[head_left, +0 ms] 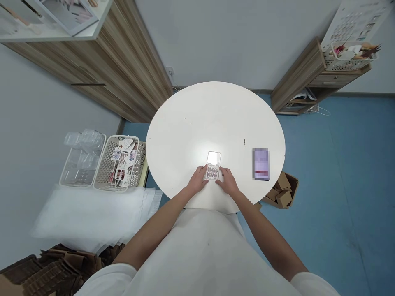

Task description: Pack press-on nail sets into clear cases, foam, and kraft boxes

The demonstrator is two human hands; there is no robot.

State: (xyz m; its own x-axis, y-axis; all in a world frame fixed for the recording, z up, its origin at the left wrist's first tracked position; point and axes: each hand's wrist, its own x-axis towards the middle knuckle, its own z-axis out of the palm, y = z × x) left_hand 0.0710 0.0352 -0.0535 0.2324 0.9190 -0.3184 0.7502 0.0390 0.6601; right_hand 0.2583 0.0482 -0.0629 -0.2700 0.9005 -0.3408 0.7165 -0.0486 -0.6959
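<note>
A small clear plastic case of press-on nails [212, 172] lies on the white round table [212, 111], just in front of me. Its lid [214, 158] is swung up on the far side, and several pinkish nails sit in rows in the near half. My left hand [197, 181] grips the left side of the case with thumb and fingers. On the opposite side, my right hand [227, 181] holds the right edge in the same way. Both thumbs are close to the near corners.
A phone-like purple rectangle [261, 164], blurred, lies on the table's right. Beside the table on the left are a basket of printed cards [105, 168] and a bin of clear plastic boxes [71, 170]. Brown cartons [283, 191] stand below the right edge.
</note>
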